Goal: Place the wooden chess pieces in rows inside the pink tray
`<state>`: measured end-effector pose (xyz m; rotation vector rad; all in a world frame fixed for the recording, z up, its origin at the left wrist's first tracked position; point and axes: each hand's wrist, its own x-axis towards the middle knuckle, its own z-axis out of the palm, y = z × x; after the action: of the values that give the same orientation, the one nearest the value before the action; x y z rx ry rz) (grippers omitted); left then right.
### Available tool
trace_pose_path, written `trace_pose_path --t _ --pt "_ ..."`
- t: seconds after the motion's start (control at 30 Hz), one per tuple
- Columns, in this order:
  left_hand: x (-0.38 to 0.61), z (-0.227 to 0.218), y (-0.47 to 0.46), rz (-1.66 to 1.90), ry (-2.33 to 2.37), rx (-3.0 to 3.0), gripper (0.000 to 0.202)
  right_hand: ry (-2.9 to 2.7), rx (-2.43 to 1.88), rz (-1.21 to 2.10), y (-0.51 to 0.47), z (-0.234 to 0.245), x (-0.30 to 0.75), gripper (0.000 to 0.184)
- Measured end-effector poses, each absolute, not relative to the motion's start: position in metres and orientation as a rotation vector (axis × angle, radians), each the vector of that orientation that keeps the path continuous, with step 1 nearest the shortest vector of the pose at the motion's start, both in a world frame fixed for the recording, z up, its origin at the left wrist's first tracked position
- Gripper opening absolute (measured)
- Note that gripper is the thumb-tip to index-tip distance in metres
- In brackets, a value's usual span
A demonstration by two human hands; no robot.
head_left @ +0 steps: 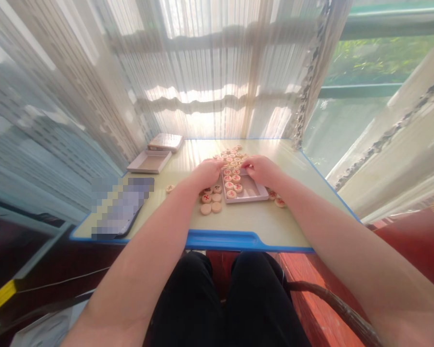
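Round wooden xiangqi pieces with red characters lie in a heap (231,156) on the table, behind a shallow white tray (251,194). Several more pieces (229,185) sit in a column along the tray's left side. My left hand (205,174) is curled over the tray's left corner, above a loose group of pieces (210,200). My right hand (263,169) rests at the tray's far edge, its fingertips next to the heap. The palms and fingers hide whatever either hand may hold. A few pieces (277,198) lie beyond the tray's right corner.
A pale table with a blue rim (220,239) carries a lone piece (170,188), a shallow box half (149,161), a flat box (165,142) and a pixelated dark-edged object (121,208). Sheer curtains (202,72) hang beyond the table. My knees in black trousers (220,299) lie below.
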<state>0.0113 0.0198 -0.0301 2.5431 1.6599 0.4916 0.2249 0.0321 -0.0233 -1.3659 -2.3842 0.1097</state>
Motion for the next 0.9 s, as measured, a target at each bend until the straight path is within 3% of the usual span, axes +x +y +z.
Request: trace_pose_path --t 0.9 --pt "0.0135 -0.0330 0.0210 0.492 1.649 2.517 0.046 -2.366 -1.362 0.122 0.0338 -0.0258 0.2282 0.028"
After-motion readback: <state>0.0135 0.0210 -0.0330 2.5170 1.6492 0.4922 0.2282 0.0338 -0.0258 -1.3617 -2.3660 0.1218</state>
